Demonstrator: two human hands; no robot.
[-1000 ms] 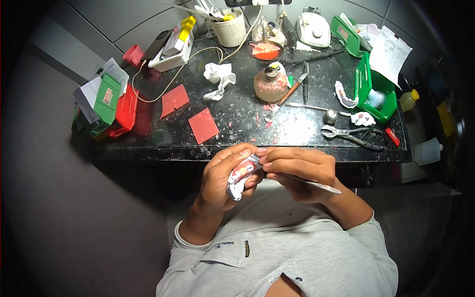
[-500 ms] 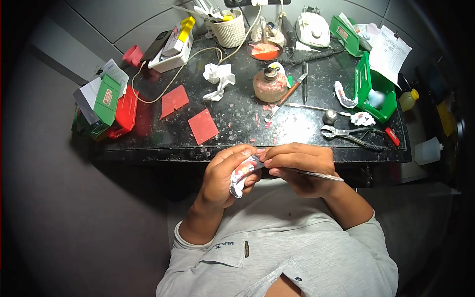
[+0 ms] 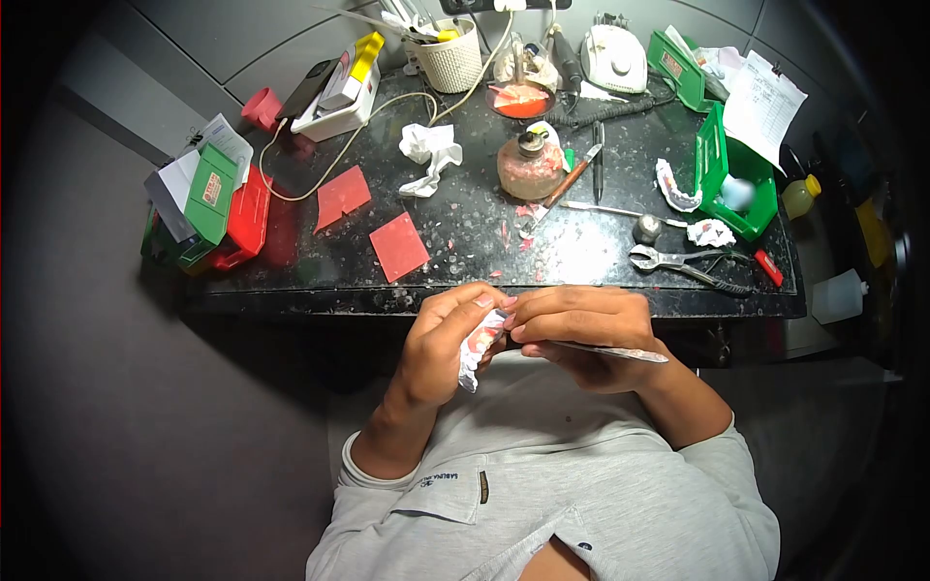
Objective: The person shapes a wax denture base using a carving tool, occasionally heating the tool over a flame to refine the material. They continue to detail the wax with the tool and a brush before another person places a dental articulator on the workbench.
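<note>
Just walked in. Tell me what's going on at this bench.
A person in a grey shirt sits at a cluttered black bench. Their left hand grips a white dental cast with pink wax and teeth, held just in front of the bench edge. Their right hand holds a thin metal instrument, fingertips against the cast. A spirit lamp, two red wax sheets and pliers sit on the bench, untouched.

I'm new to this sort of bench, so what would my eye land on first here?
First, the two hands at the near edge of the dark table: the left hand holds a white dental model, and the right hand holds a thin metal tool beside it. Behind them, two red sheets lie on the tabletop, left of a round glass burner.
</note>
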